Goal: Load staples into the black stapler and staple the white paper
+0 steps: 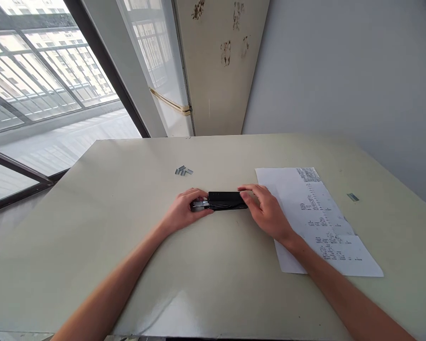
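A black stapler (224, 201) lies lengthwise across the middle of the table, between my two hands. My left hand (186, 209) grips its left end, thumb along the near side and fingers along the far side; silver metal shows there. The right end of the stapler is held by my right hand (266, 212), with the fingers over the top and the thumb on the near side. Beneath my right wrist rests a printed sheet of paper (326, 213). Several short strips of staples (183, 171) are beyond the stapler, to the left.
Another staple strip (352, 197) sits on the pale table (145, 284), right of the paper. A grey wall (341, 71) rises behind the table at the right. A window (46, 66) is at the left, beside a cabinet (216, 76) with stained marks.
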The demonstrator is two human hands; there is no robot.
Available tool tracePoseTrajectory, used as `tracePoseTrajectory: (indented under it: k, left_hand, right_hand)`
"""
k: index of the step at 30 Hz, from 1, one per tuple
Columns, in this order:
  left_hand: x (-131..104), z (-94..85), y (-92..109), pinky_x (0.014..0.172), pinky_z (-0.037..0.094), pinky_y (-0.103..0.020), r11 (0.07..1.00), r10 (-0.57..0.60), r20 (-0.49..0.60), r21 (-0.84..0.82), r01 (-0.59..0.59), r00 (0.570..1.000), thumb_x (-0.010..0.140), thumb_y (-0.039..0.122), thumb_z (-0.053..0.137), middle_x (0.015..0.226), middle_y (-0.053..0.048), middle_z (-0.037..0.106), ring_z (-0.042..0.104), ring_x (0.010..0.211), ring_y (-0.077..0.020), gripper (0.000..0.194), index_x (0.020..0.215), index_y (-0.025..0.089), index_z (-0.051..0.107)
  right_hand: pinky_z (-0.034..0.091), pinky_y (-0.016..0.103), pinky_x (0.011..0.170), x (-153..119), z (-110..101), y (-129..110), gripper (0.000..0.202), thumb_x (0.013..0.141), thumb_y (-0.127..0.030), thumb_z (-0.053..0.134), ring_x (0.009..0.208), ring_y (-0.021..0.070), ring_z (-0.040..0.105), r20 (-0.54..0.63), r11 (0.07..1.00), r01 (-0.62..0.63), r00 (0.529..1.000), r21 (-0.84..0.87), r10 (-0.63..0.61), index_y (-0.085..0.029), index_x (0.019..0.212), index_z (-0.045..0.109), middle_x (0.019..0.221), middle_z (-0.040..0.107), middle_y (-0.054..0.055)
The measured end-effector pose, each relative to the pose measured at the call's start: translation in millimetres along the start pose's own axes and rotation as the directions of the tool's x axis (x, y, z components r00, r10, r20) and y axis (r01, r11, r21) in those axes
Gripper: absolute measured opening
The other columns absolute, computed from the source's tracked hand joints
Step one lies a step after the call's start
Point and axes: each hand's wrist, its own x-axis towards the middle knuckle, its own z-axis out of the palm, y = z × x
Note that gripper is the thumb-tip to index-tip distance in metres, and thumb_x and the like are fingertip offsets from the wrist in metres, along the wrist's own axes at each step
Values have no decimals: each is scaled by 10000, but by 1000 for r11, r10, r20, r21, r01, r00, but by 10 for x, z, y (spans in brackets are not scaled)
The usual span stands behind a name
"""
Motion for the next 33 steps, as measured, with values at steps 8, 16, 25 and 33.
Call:
tracePoseTrajectory:
  k: [8, 16, 25, 33]
  left_hand:
    - [-7, -96, -85, 754, 517, -311, 997, 32, 24, -65, -30, 999, 903, 485, 731, 1065, -74, 760, 686, 887, -220, 270, 971, 231, 793]
    - [63, -14, 64, 1018, 536, -355, 548, -297, -116, -834, 69, 948, 935, 547, 698, 1332, -113, 711, 675, 1190, -256, 398, 1140, 212, 757]
    - [61, 119, 188, 940, 613, -316, -228, -547, 105, -973, -28, 830, 1048, 260, 479, 1008, -105, 748, 738, 920, -162, 272, 1028, 127, 715]
    - [33, 55, 78, 879, 616, -330, -257, -552, 96, -965, -60, 828, 1030, 189, 426, 865, -76, 671, 693, 814, -154, 252, 994, 133, 669]
  right_hand:
    - [560, 447, 894, -22, 37, -60, 259, 993, -433, 633, 1028, 284, 666, 99, 997, 67, 993, -29, -63, -296, 1213, 648, 1141, 733, 63]
    - [588, 375, 868, -54, -37, -313, 394, 940, -591, 679, 1004, 243, 729, 238, 832, -404, 912, 380, 334, -237, 1113, 667, 1084, 770, 57]
    - [624, 335, 1000, -78, 167, -660, 253, 956, -407, 738, 895, 210, 807, 568, 232, -719, 671, 655, 477, -155, 959, 718, 1111, 792, 114]
    - [625, 387, 1035, -40, 237, -779, 256, 988, -374, 694, 927, 234, 807, 586, 262, -741, 657, 619, 473, -132, 1024, 768, 1142, 787, 131]
